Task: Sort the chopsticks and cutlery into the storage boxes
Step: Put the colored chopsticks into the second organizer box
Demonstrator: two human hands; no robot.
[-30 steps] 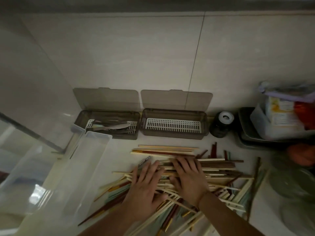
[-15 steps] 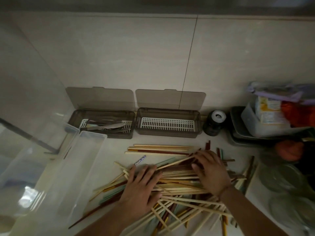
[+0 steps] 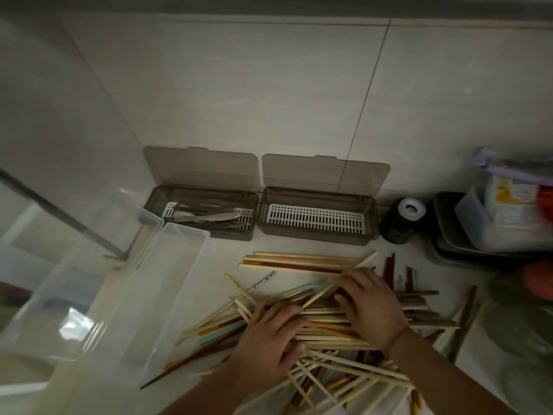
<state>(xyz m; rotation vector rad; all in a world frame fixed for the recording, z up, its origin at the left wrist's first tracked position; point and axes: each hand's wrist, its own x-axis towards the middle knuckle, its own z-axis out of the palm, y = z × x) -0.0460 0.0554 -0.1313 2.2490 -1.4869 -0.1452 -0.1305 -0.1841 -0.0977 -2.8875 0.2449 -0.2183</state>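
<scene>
Both hands lie flat on my screen over the heap of chopsticks [image 3: 338,322] on the pale worktop [image 3: 227,265], each grip released, with no fingers closed round anything. My left hand [image 3: 269,339] presses palm-down with fingers spread on the near left of the heap; my right hand [image 3: 371,307] rests just beyond it, fingers fairly straight, its fingertips touching one pale stick that tilts up toward the far right.

Largest in view, two clear plastic bins [image 3: 140,295] sit side by side at the left. Two smoky storage boxes stand against the tiled wall with lids raised: the left box [image 3: 155,202] holds metal cutlery [image 3: 209,218] on its slotted white tray; the right box [image 3: 317,238] shows only its slotted white tray. A dark jar [image 3: 401,223] with a pale cap stands just right of them, beside a stack of blurred containers [image 3: 493,217] whose labels I cannot read.

The chopsticks are too many and too tangled to count: pale wood, dark red-brown, some mint green. A small group lies parallel, apart at the heap's far edge. One blue-and-white patterned stick [image 3: 264,280] carries markings too small to read.
</scene>
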